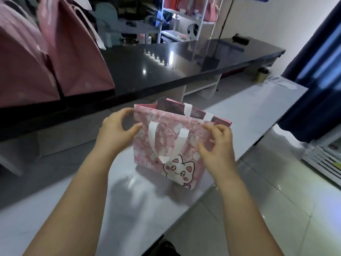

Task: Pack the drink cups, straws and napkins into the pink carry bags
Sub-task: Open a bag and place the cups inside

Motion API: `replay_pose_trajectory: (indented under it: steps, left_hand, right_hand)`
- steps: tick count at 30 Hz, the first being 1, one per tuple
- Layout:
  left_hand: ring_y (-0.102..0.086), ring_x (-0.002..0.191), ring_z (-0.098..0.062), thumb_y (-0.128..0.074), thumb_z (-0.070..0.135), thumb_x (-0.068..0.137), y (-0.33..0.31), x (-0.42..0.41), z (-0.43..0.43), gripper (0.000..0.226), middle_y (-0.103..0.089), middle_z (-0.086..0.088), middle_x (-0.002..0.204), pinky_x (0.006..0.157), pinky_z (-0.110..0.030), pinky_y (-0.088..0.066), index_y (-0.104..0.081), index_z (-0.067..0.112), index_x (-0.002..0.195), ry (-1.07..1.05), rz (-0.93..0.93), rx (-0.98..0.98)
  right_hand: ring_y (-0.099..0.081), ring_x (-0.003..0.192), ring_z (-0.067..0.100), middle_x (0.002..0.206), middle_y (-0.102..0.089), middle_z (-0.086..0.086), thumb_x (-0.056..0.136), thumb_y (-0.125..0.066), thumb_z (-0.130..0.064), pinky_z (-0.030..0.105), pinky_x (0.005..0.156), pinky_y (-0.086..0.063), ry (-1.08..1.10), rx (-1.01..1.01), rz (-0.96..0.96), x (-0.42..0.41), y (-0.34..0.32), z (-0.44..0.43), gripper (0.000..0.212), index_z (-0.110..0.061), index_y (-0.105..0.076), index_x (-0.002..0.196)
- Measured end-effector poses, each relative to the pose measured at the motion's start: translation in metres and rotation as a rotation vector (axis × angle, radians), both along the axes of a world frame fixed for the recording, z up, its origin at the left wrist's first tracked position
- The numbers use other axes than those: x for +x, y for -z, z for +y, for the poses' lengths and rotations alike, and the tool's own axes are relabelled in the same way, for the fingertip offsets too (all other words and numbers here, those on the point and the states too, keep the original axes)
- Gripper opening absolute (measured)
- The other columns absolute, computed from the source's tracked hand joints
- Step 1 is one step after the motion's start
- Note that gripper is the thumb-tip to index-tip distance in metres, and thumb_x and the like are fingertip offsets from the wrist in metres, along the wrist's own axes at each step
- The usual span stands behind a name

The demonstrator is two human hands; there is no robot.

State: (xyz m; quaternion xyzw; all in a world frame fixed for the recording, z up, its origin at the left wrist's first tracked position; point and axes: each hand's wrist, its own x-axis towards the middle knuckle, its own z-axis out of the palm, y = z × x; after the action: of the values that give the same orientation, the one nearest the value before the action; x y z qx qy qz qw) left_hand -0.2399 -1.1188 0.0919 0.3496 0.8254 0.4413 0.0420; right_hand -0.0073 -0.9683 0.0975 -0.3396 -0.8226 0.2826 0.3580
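- Head view: the pink bag [171,145] stands upright on the white table [239,117], close to the table's right edge. Its mouth is open at the top, and we see a white cat drawn low on its front.
- One white handle [153,141] hangs down over the front face of the bag.
- The left hand [114,130] holds the bag's left edge. The forefinger is on the top corner, the thumb is on the front face, and the fingers are curved with only a narrow gap between them.
- The right hand [217,145] grips the front panel near the top right corner. The fingers curl over the rim and the thumb presses on the front.
- Behind the table we see a higher black counter [166,67] with a shiny top.
- Two other bags [73,52], also pink, stand on this counter at the far left; they are blurred.
- Further back there is a white shelf [184,19]; the things on it are too blurred for us to name.
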Motion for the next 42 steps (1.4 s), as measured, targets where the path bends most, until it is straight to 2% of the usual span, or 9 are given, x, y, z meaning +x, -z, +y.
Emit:
replay_pose_trajectory:
  steps: [3, 6, 11, 13, 17, 24, 28, 38, 42]
  left_hand:
    - [-0.052, 0.118, -0.009, -0.07, 0.034, 0.087, 0.01, -0.001, 0.017, 0.048, -0.057, 0.016, 0.125, 0.094, -0.035, -0.045, -0.053, 0.036, 0.132, 0.002, -0.118, 0.055]
    - [-0.058, 0.108, -0.006, -0.068, 0.028, 0.09, 0.017, -0.007, 0.03, 0.04, -0.062, 0.017, 0.117, 0.09, -0.03, -0.048, -0.056, 0.037, 0.127, -0.04, -0.194, 0.145]
    - [-0.065, 0.093, 0.004, -0.067, 0.014, 0.091, 0.021, -0.007, 0.04, 0.033, -0.069, 0.018, 0.101, 0.075, -0.013, -0.05, -0.063, 0.043, 0.107, -0.1, -0.307, 0.347]
    - [-0.068, 0.091, -0.001, -0.067, 0.01, 0.091, 0.024, -0.006, 0.042, 0.031, -0.073, 0.014, 0.098, 0.074, -0.014, -0.053, -0.066, 0.039, 0.103, -0.1, -0.351, 0.382]
    - [-0.071, 0.084, -0.006, -0.072, 0.013, 0.087, 0.031, 0.001, 0.041, 0.023, -0.075, 0.012, 0.091, 0.066, -0.017, -0.056, -0.072, 0.036, 0.091, -0.081, -0.418, 0.393]
    - [-0.07, 0.077, -0.004, -0.077, 0.018, 0.083, 0.054, 0.018, 0.012, 0.027, -0.075, 0.013, 0.083, 0.063, -0.017, -0.055, -0.073, 0.045, 0.077, -0.046, -0.434, 0.278]
    - [-0.07, 0.077, -0.007, -0.075, 0.012, 0.084, 0.065, 0.033, -0.004, 0.022, -0.075, 0.008, 0.084, 0.066, -0.023, -0.057, -0.074, 0.034, 0.081, -0.02, -0.49, 0.299]
    - [-0.068, 0.082, -0.009, -0.07, 0.01, 0.088, 0.071, 0.102, -0.016, 0.014, -0.074, 0.009, 0.086, 0.074, -0.02, -0.058, -0.074, 0.024, 0.091, 0.109, -0.507, 0.373]
    - [-0.066, 0.078, -0.006, -0.07, 0.006, 0.087, 0.077, 0.136, -0.002, 0.021, -0.073, 0.013, 0.082, 0.073, -0.019, -0.056, -0.073, 0.027, 0.086, 0.246, -0.517, 0.376]
  right_hand:
    - [-0.058, 0.107, 0.015, 0.123, -0.036, -0.011, 0.079, -0.074, -0.009, 0.02, 0.094, -0.049, 0.054, 0.031, 0.176, -0.015, 0.009, 0.025, 0.05, -0.03, -0.054, 0.12]
    - [-0.056, 0.1, -0.001, 0.12, -0.042, -0.011, 0.079, -0.079, -0.013, 0.009, 0.088, -0.047, 0.057, -0.116, 0.264, -0.025, 0.028, 0.042, 0.055, -0.034, -0.049, 0.119]
    - [-0.059, 0.099, 0.0, 0.118, -0.056, -0.01, 0.083, -0.076, -0.023, 0.02, 0.082, -0.053, 0.037, -0.309, 0.341, -0.029, 0.053, 0.049, 0.047, -0.039, -0.05, 0.118]
    - [-0.06, 0.096, 0.0, 0.114, -0.06, -0.013, 0.086, -0.073, -0.027, 0.019, 0.078, -0.054, 0.017, -0.342, 0.354, -0.029, 0.057, 0.047, 0.036, -0.043, -0.053, 0.112]
    - [-0.063, 0.083, 0.001, 0.097, -0.067, -0.017, 0.09, -0.069, -0.025, 0.016, 0.068, -0.052, 0.064, -0.35, 0.434, -0.023, 0.059, 0.042, 0.016, -0.032, -0.061, 0.102]
    - [-0.064, 0.072, -0.003, 0.081, -0.07, -0.018, 0.086, -0.071, -0.01, 0.013, 0.063, -0.051, 0.189, -0.415, 0.546, 0.003, 0.068, 0.019, 0.03, -0.04, -0.067, 0.081]
    - [-0.07, 0.081, 0.008, 0.085, -0.074, -0.007, 0.085, -0.072, -0.005, 0.02, 0.068, -0.055, 0.213, -0.479, 0.553, 0.019, 0.076, -0.005, 0.021, -0.026, -0.069, 0.088]
    - [-0.065, 0.078, -0.005, 0.083, -0.072, -0.018, 0.096, -0.051, 0.003, 0.011, 0.07, -0.049, 0.475, -0.462, 0.682, 0.081, 0.086, -0.06, 0.028, -0.023, -0.062, 0.094]
    - [-0.06, 0.083, 0.008, 0.092, -0.063, -0.006, 0.094, -0.047, 0.005, 0.018, 0.068, -0.046, 0.614, -0.502, 0.506, 0.125, 0.1, -0.069, 0.031, -0.025, -0.053, 0.102]
